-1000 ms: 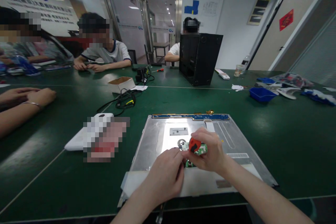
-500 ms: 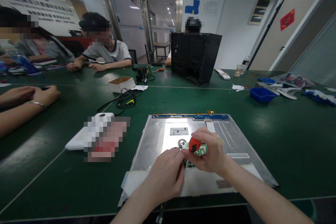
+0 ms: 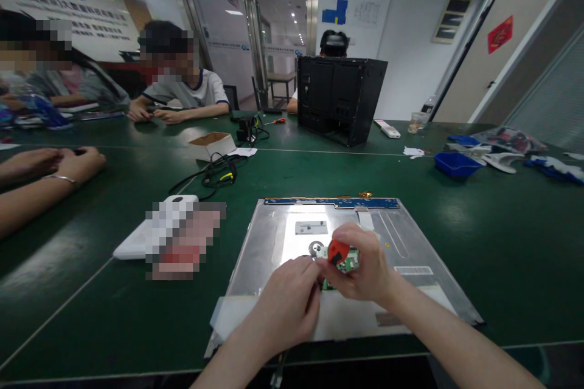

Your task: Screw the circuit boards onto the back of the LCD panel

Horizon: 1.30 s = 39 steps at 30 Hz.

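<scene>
A flat silver metal panel (image 3: 269,243) lies on the green table, with a blue circuit strip (image 3: 310,202) along its far edge. My right hand (image 3: 365,261) is closed around a screwdriver with a red and black handle (image 3: 338,251), seen nearly end-on; its tip is hidden. Under it a small green circuit board (image 3: 352,260) shows near the panel's middle. My left hand (image 3: 292,298) rests beside the board with its fingers pressed together at the board's left side; what they hold, if anything, is hidden.
Black cables (image 3: 219,173) and an open cardboard box (image 3: 212,146) lie beyond the panel's left. A white device (image 3: 137,240) is at the left. Farther off stand a black case (image 3: 337,100) and a blue tray (image 3: 457,164). Another person's hands (image 3: 75,164) rest at the left.
The red handle has turned slightly in my right hand. My left hand has hardly moved. Across the table, the black case has tilted or turned a little.
</scene>
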### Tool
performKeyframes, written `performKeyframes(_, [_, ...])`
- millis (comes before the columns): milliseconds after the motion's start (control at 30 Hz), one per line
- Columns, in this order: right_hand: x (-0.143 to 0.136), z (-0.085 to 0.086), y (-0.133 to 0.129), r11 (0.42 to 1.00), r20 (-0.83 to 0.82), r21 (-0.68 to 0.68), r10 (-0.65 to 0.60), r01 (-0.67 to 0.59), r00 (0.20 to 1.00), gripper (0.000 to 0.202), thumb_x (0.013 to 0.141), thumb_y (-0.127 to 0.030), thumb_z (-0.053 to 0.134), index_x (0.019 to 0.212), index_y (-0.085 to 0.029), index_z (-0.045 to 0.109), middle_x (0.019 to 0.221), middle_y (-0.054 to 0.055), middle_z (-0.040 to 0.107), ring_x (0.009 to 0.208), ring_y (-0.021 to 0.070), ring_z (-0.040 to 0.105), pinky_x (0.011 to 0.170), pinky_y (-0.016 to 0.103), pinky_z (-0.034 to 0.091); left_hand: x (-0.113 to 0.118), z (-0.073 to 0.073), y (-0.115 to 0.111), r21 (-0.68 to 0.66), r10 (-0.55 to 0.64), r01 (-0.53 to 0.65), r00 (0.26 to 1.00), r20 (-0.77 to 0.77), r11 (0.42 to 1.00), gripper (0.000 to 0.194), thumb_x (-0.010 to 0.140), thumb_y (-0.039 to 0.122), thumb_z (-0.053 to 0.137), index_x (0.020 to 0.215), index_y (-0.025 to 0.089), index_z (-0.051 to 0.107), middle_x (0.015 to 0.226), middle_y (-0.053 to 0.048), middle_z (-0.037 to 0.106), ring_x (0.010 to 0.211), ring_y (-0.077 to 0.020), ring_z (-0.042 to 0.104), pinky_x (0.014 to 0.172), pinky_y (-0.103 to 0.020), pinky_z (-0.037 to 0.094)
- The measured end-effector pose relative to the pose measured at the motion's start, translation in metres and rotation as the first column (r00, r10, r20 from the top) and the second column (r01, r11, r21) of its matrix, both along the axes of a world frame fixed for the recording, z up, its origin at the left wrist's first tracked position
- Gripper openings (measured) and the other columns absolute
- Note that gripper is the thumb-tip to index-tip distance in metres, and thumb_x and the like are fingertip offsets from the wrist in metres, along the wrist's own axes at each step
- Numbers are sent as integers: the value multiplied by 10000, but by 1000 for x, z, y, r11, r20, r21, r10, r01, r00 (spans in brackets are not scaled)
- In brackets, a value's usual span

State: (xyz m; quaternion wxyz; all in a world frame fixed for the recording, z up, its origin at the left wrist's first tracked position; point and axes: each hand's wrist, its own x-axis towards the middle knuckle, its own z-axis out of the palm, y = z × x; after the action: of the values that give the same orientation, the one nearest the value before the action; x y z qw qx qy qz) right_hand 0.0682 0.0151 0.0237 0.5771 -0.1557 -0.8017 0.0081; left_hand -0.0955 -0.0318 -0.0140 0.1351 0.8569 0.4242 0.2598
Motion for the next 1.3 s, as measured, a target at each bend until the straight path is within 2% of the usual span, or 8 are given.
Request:
performKeyframes(133, [0, -2, 1, 1000, 8, 6, 20, -20, 1000, 401, 870, -265, 613, 1226, -236, 430, 667, -43, 579, 512, 126, 522, 454, 236, 401, 0, 0, 1, -17, -4, 4, 1000, 6, 1000, 162, 827, 106, 405, 891, 177, 535, 897, -93, 624, 836, -243, 587, 714, -360, 460])
performKeyframes(233, [1, -1, 1, 999, 20, -12, 53, -53, 998, 440, 864, -268, 572, 1270, -218, 411, 712, -16, 597, 549, 142, 548, 475, 252, 438, 0, 1, 1, -19, -10, 10, 1000, -7, 1000, 150, 836, 115, 406, 886, 177, 534, 895, -93, 620, 832, -241, 583, 708, -355, 459])
performKeyframes(433, [2, 0, -2, 994, 20, -69, 83, -82, 996, 543, 791, -134, 505, 1312, -200, 368, 836, 34, 614, 689, 172, 607, 567, 303, 526, -1, 2, 1, -23, -13, 12, 999, -31, 1000, 150, 825, 109, 414, 873, 179, 538, 849, -82, 608, 790, -232, 572, 679, -340, 450])
performKeyframes(600, [0, -2, -1, 997, -47, -59, 54, -57, 997, 474, 787, -143, 585, 1212, -234, 396, 743, -14, 571, 568, 142, 538, 487, 258, 449, -1, 1, 0, 16, -6, 6, 1000, -9, 1000, 151, 823, 94, 416, 868, 184, 529, 834, -75, 616, 765, -222, 574, 664, -331, 443])
performKeyframes(767, [0, 2, 0, 1000, 11, -16, 22, -22, 1000, 365, 826, -228, 626, 1144, -242, 446, 679, -35, 585, 523, 135, 530, 460, 246, 408, 0, 1, 0, 7, 12, -12, 1000, 20, 1000, 169, 808, 88, 421, 885, 181, 539, 875, -84, 630, 812, -226, 585, 700, -339, 460])
performKeyframes(867, [2, 4, -1, 1000, 25, 13, 28, -29, 999, 395, 852, -243, 587, 1216, -232, 434, 763, 3, 626, 634, 165, 599, 510, 273, 479, 0, 2, 0, -17, -5, 5, 1000, 11, 1000, 158, 819, 105, 424, 893, 181, 540, 886, -85, 628, 824, -230, 586, 704, -341, 459])
performKeyframes(1033, [4, 7, -5, 1000, 33, 25, 4, -5, 999, 465, 816, -158, 515, 1271, -206, 429, 1005, 96, 625, 883, 211, 643, 643, 341, 570, -1, 3, 0, -37, -6, 5, 1000, -24, 999, 121, 835, 121, 424, 866, 184, 522, 861, -82, 614, 797, -227, 576, 687, -334, 449])
performKeyframes(1300, [1, 5, -5, 998, -23, 44, -32, 33, 999, 430, 829, -242, 640, 1208, -224, 438, 841, 30, 602, 671, 168, 608, 500, 270, 495, 0, 2, 0, -20, -4, 5, 1000, 16, 1000, 136, 824, 103, 421, 877, 185, 515, 884, -79, 618, 816, -231, 581, 691, -337, 444])
